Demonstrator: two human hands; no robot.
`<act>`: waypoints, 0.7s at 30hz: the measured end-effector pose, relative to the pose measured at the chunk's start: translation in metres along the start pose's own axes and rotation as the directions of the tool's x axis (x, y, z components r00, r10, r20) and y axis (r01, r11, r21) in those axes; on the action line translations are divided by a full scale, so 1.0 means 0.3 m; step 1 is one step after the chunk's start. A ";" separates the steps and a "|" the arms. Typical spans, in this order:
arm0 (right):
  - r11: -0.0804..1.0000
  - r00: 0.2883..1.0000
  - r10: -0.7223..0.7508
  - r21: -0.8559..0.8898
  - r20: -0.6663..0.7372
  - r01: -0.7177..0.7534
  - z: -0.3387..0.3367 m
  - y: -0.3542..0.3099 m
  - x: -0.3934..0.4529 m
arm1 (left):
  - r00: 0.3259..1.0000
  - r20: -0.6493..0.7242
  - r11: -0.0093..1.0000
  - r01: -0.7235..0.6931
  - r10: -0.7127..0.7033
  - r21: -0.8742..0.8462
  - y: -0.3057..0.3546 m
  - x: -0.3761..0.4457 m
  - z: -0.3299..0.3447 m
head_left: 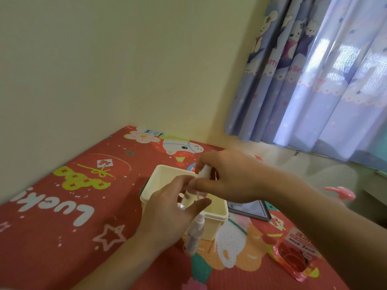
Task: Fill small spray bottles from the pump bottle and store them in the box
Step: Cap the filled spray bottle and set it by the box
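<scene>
A cream plastic box [215,219] stands open on the red patterned table. Above it my left hand [167,214] grips the clear body of a small spray bottle [188,197]. My right hand [228,176] pinches that bottle's white spray head [204,171] from above. A second small spray bottle [194,235] with a white top stands on the table in front of the box, just under my left hand. The pink pump bottle [297,252] stands at the right, partly hidden behind my right forearm, its pink pump head [340,192] showing above the arm.
A phone or tablet [249,208] lies flat right of the box. The table [62,227] meets a cream wall at the back and left. A purple cartoon curtain [314,80] hangs at the right, beyond the table edge.
</scene>
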State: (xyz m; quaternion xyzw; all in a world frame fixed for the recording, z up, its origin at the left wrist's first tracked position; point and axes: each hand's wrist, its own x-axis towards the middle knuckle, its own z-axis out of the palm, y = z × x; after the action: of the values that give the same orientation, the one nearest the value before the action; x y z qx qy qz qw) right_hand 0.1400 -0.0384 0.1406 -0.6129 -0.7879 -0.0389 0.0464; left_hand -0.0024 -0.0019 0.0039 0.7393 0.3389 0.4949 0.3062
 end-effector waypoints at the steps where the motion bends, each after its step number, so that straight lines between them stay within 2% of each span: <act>1: 1.000 1.000 -0.001 -0.005 -0.003 0.001 0.002 -0.004 0.000 | 1.000 -0.001 1.000 0.009 -0.009 0.002 -0.003 -0.005 -0.003; 10: 0.999 0.998 -0.032 0.020 -0.054 0.033 0.082 -0.047 0.017 | 0.993 0.051 0.992 0.105 -0.109 0.073 -0.073 -0.055 -0.059; 14: 0.999 1.000 -0.017 -0.029 -0.018 0.016 0.140 -0.054 0.025 | 0.989 -0.069 0.991 0.132 -0.130 0.027 -0.100 -0.083 -0.102; 17: 0.998 0.999 -0.009 -0.061 0.049 0.012 0.188 -0.062 0.031 | 0.981 -0.161 0.991 0.119 -0.107 0.064 -0.125 -0.100 -0.132; 21: 0.997 0.996 0.008 -0.071 0.093 -0.002 0.236 -0.070 0.036 | 0.967 -0.169 0.969 0.211 -0.189 0.126 -0.176 -0.117 -0.164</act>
State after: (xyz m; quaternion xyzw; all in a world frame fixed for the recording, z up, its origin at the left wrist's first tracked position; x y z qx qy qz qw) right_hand 0.1154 -0.0249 0.0714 -0.6172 -0.7858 -0.0379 -0.0121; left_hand -0.0690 0.0066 -0.0403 0.6801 0.4694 0.4922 0.2736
